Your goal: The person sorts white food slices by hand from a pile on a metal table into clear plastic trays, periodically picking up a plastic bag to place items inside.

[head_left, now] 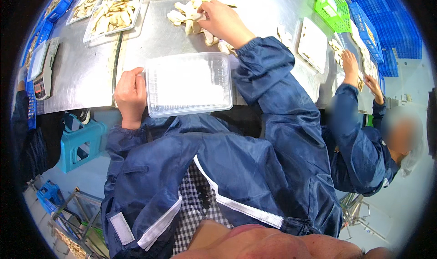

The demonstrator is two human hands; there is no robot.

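Touching the left edge of my clear tray (189,82): left hand (130,94), fingers curled; firmness of hold, I cannot tell. Beyond the tray: right hand (223,23), fingers bent and slightly apart over loose pale slices (186,13) on the metal counter (88,79); whether I have one pinched, I cannot tell. Beyond the left hand: filled tray (134,25). Farther left: scale (44,79). Right of the right hand: green basket (325,6).

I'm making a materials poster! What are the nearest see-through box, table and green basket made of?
See-through box: probably glossy plastic, with moulded ridges. Table: likely smooth metal, perhaps steel; it's grey with bright glare. Green basket: probably shiny plastic, openwork sides.
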